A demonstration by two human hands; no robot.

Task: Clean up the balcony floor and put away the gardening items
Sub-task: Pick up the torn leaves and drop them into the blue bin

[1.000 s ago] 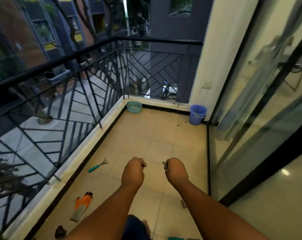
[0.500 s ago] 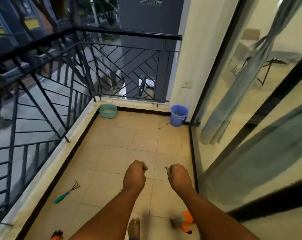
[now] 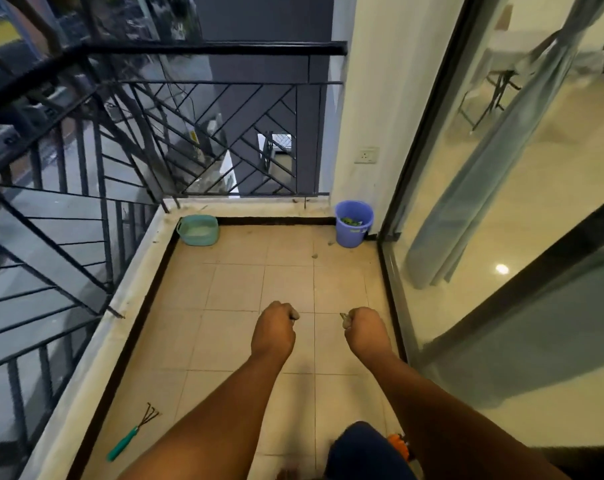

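While both arms reach forward over the tiled balcony floor [image 3: 238, 289], black railing [image 3: 203, 50] runs along the left and far edges, glass sliding door [image 3: 484, 237] on the right. Far right corner: blue bucket [image 3: 353, 225] against the wall, green bits inside. Far left corner: teal basin [image 3: 198, 230] by the curb. Near left, lying on the tiles: hand rake [image 3: 132, 433], teal handle, prongs pointing away from the person. Left hand [image 3: 274, 329] is a closed fist, something small and pale just shows at the fingertips; can't tell what. Right hand [image 3: 364, 329] also fisted, pinching a small brownish-green scrap [image 3: 344, 317] that sticks out at the thumb side. Orange item [image 3: 397, 441] partly hidden at the bottom edge, beside the right forearm; can't identify it. Small debris specks [image 3: 315, 255] on tiles near the bucket.
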